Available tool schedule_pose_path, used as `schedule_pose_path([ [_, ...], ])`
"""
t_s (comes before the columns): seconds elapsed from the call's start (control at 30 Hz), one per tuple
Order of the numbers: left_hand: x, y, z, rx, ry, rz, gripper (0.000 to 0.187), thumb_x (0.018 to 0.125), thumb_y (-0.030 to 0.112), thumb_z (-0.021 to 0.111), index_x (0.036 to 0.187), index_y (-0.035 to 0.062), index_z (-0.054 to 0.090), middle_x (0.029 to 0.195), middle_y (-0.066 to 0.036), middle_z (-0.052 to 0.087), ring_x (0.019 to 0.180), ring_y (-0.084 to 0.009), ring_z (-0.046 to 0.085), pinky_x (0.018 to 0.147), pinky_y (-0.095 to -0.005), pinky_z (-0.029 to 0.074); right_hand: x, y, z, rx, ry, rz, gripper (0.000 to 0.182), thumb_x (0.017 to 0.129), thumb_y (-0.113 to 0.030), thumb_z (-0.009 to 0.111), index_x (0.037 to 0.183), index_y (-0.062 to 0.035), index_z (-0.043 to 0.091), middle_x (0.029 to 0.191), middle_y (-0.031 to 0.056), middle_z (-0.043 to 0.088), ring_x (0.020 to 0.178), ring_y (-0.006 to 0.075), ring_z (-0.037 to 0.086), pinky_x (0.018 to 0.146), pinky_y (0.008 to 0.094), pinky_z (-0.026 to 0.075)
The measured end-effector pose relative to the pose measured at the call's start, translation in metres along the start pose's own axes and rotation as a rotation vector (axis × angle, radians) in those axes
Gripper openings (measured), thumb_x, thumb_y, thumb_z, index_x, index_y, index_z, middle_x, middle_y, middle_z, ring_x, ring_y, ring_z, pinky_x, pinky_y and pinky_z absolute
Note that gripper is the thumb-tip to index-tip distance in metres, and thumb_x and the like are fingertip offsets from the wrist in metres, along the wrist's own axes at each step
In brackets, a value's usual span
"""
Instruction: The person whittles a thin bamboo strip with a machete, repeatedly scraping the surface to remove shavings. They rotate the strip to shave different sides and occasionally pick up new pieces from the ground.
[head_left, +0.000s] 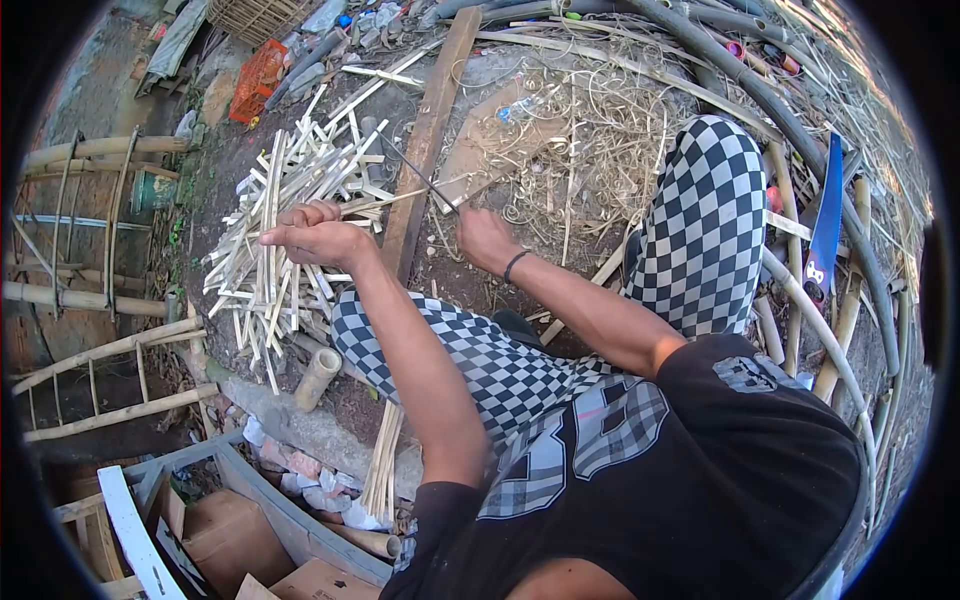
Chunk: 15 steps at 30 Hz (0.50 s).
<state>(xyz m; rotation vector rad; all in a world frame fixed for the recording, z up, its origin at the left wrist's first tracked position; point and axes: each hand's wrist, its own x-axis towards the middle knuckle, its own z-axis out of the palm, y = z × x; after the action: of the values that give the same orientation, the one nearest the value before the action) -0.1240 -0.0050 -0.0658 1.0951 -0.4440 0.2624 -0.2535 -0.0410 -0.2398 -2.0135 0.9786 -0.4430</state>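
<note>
My left hand (318, 235) is closed on one end of a thin bamboo strip (385, 201), its thumb stretched out along the fist. The strip points right, across a long wooden plank (432, 120). In my right hand (487, 240) is a knife (425, 180), its narrow dark blade slanting up and left over the plank and the strip's far end. Its handle is hidden in my fist. Beneath and around my left hand lies a loose heap of split bamboo strips (290, 180).
Curly bamboo shavings (610, 150) cover the ground ahead, partly over a flat brown board (490, 150). At right, a blue handsaw (826, 215) stands among bamboo poles (800, 290). An orange crate (258, 80) sits at the upper left, cardboard boxes (230, 535) at the lower left.
</note>
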Motion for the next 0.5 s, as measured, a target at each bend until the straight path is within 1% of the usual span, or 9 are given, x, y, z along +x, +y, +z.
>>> schedule_pose_path([
  [0.07,0.002,0.0,0.004,0.001,-0.012,0.005,0.065,0.098,0.071,0.026,0.062,0.0176,0.017,0.05,0.003,0.018,0.042,-0.0098,0.017,0.037,-0.0262,0.017,0.001,-0.021,-0.01,0.004,-0.011,-0.002,0.023,0.091,-0.017,0.051,0.099,0.0037,0.056,0.076,0.03,0.065,0.076,0.0488,0.065,0.071,0.0551,0.053],
  [0.13,0.001,-0.001,0.004,0.012,-0.019,0.0,0.065,0.098,0.071,0.026,0.062,0.0177,0.017,0.05,0.004,0.018,0.043,-0.0098,0.017,0.037,-0.0264,0.017,-0.007,-0.045,-0.025,0.093,-0.033,-0.111,0.021,0.091,-0.016,0.051,0.1,0.0025,0.056,0.074,0.0296,0.064,0.076,0.0486,0.065,0.071,0.0553,0.053],
  [0.17,0.002,-0.002,0.006,0.019,-0.013,-0.002,0.065,0.098,0.071,0.026,0.062,0.0177,0.017,0.05,0.004,0.018,0.043,-0.0099,0.016,0.037,-0.0265,0.016,-0.008,-0.048,-0.025,0.09,-0.038,-0.106,0.021,0.091,-0.016,0.051,0.1,0.0025,0.056,0.074,0.0296,0.064,0.076,0.0486,0.065,0.071,0.0553,0.053],
  [0.23,0.005,-0.002,0.007,0.035,0.0,0.001,0.065,0.097,0.072,0.026,0.061,0.0178,0.017,0.049,0.004,0.018,0.043,-0.0099,0.016,0.038,-0.0266,0.016,-0.009,-0.054,-0.024,0.114,0.033,-0.271,0.022,0.088,-0.014,0.051,0.102,0.0032,0.057,0.082,0.0292,0.067,0.08,0.0446,0.068,0.073,0.0524,0.055],
  [0.27,0.006,-0.002,0.005,0.032,0.014,-0.026,0.066,0.097,0.072,0.026,0.061,0.0178,0.017,0.049,0.004,0.018,0.043,-0.01,0.016,0.038,-0.0265,0.016,-0.006,-0.041,-0.014,0.117,0.027,-0.27,0.022,0.088,-0.014,0.051,0.102,0.0032,0.057,0.082,0.0292,0.067,0.08,0.0446,0.068,0.073,0.0524,0.055],
  [0.33,0.007,-0.001,-0.002,0.058,0.022,-0.014,0.065,0.097,0.072,0.025,0.061,0.0179,0.017,0.049,0.004,0.018,0.043,-0.0101,0.016,0.038,-0.0265,0.017,0.006,0.002,0.009,0.017,-0.045,-0.005,0.022,0.088,-0.013,0.051,0.102,0.0032,0.057,0.083,0.0295,0.067,0.081,0.0447,0.068,0.074,0.0522,0.055],
  [0.4,0.005,0.003,-0.004,0.057,0.024,0.013,0.065,0.097,0.072,0.025,0.061,0.0182,0.016,0.049,0.004,0.018,0.044,-0.0104,0.017,0.039,-0.0268,0.018,0.014,0.045,0.023,-0.009,-0.025,0.019,0.022,0.088,-0.012,0.05,0.101,0.0034,0.057,0.083,0.0298,0.067,0.081,0.0448,0.068,0.074,0.0521,0.055],
  [0.43,0.003,0.004,-0.004,0.054,0.019,0.014,0.065,0.097,0.072,0.025,0.061,0.0182,0.016,0.049,0.004,0.018,0.044,-0.0104,0.017,0.039,-0.0268,0.018,0.014,0.049,0.019,-0.036,0.0,0.051,0.021,0.088,-0.012,0.05,0.101,0.0037,0.057,0.083,0.0301,0.067,0.082,0.0448,0.068,0.074,0.052,0.055],
  [0.5,0.001,0.003,-0.001,0.048,-0.022,0.003,0.066,0.097,0.072,0.024,0.061,0.0182,0.015,0.049,0.004,0.018,0.044,-0.0108,0.018,0.038,-0.0269,0.019,0.021,0.042,0.024,-0.023,0.001,0.043,0.022,0.088,-0.012,0.05,0.101,0.0039,0.057,0.081,0.03,0.066,0.081,0.0452,0.068,0.073,0.0525,0.055],
])
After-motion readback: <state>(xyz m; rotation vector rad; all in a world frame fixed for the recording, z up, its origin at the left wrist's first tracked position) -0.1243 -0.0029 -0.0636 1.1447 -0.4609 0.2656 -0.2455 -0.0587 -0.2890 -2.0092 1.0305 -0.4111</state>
